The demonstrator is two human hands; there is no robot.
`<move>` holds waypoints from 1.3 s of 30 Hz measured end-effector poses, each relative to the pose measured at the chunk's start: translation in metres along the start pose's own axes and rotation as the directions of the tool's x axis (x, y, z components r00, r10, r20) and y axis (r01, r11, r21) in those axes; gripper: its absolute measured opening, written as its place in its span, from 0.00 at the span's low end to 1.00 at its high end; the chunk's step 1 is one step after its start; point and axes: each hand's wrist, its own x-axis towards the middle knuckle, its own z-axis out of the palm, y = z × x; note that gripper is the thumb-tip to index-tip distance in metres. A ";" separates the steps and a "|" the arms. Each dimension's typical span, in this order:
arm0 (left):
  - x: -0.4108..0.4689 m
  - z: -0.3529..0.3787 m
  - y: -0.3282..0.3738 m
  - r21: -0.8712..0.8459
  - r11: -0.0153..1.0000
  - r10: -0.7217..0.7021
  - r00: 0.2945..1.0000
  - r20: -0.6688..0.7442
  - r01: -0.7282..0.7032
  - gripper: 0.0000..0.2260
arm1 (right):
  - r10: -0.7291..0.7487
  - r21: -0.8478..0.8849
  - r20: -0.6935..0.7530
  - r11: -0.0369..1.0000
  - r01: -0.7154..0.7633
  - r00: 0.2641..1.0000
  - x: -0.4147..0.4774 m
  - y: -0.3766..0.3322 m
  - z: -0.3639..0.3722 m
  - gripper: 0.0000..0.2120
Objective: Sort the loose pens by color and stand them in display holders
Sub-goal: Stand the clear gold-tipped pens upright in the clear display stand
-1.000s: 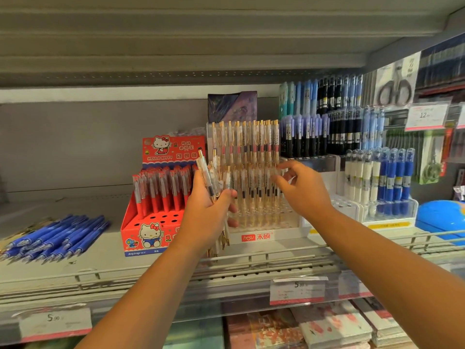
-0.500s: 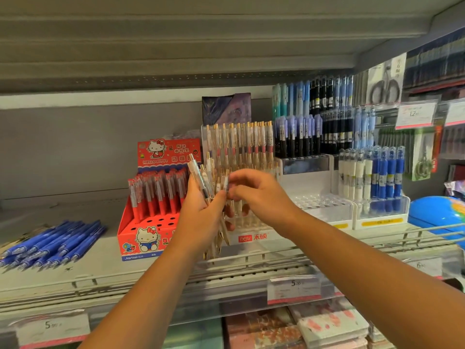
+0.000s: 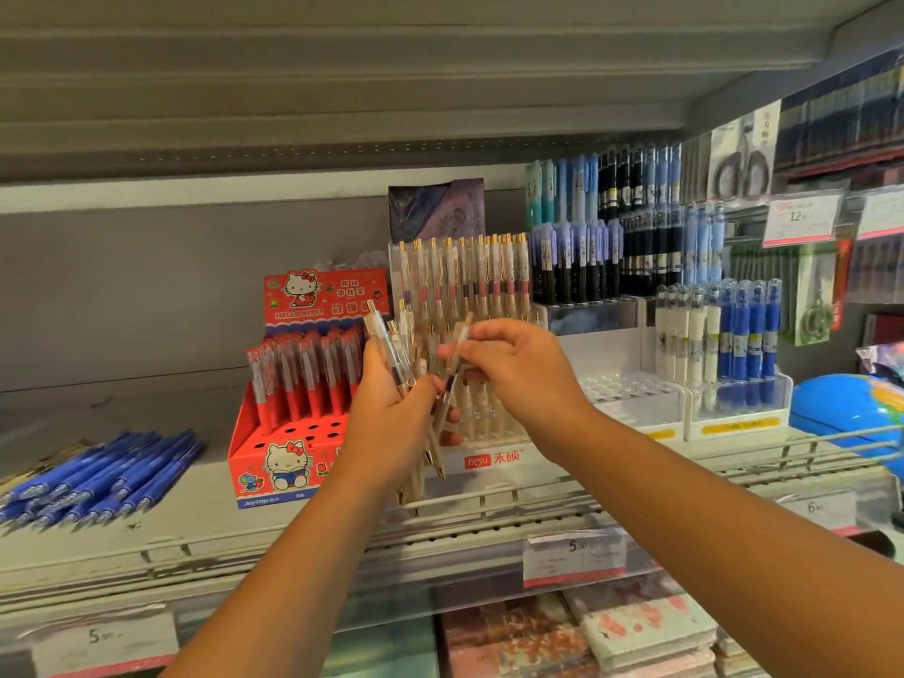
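**Left hand** [image 3: 391, 423]: fingers are curled round a bundle of clear gold-trimmed pens [image 3: 389, 352]. The bundle is held in front of the shelf. Its clicker ends fan upward and its tips point down toward the wire rail [image 3: 489, 501].

**Right hand** [image 3: 518, 374]: thumb and fingertips pinch 1 clear pen [image 3: 456, 369] near its upper end. This pen is tilted, and its lower part crosses the bundle beside the left thumb. It cannot be told whether it is free of the bundle.

**Behind both hands:** a clear tiered holder [image 3: 494, 462] with a red and white front label stands on the grey shelf [image 3: 161, 526]. Matching clear pens [image 3: 464, 271] stand upright in its back row. The lower rows are partly hidden by the hands.

**Left of the holder:** a red Hello Kitty display box [image 3: 283, 482] sits just beside it. Red pens [image 3: 303, 369] stand upright in the rear rows of the box, and open holes show in its front rows. Further left, apart from the box, loose blue pens [image 3: 102, 477] lie flat on the shelf in a heap.

**Right of the holder:**
- A white holder [image 3: 738, 423] carries white and blue pens [image 3: 714, 330], all upright.
- Black and pale blue pens [image 3: 611, 256] stand in racks behind it.
- A blue globe [image 3: 841, 408] shows at the right edge.

**Shelf front:** a price tag [image 3: 575, 555] is marked 5.
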 end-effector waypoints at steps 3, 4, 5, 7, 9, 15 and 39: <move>0.000 0.000 0.002 0.010 1.000 -0.004 1.000 -0.017 0.004 0.19 | -0.041 0.080 -0.040 0.996 0.044 0.998 0.005 -0.011 -0.010 0.06; 0.000 0.001 0.002 0.011 1.000 0.002 1.000 -0.015 -0.001 0.20 | -0.059 0.085 -0.049 0.994 0.063 0.997 0.007 -0.013 -0.015 0.07; -0.001 0.001 0.003 0.018 1.000 0.011 1.000 -0.014 -0.011 0.21 | -0.078 0.082 -0.060 0.993 0.082 0.995 0.009 -0.016 -0.021 0.07; -0.001 0.000 0.003 0.067 0.997 0.040 0.999 -0.022 -0.039 0.22 | -0.120 0.051 -0.082 0.991 0.125 0.989 0.014 -0.020 -0.032 0.10; -0.001 -0.001 0.002 0.130 0.990 0.066 0.997 -0.033 -0.061 0.24 | -0.186 -0.037 -0.106 0.982 0.183 0.977 0.018 -0.023 -0.043 0.12; 0.000 -0.002 -0.001 0.114 0.993 0.016 1.000 -0.022 -0.014 0.19 | -0.272 -0.292 -0.241 0.936 0.198 0.931 0.035 -0.017 -0.073 0.13; 0.000 0.000 0.002 0.047 0.998 0.050 0.998 -0.044 -0.048 0.13 | -0.232 -0.671 -0.111 0.734 0.100 0.966 0.053 0.039 -0.081 0.11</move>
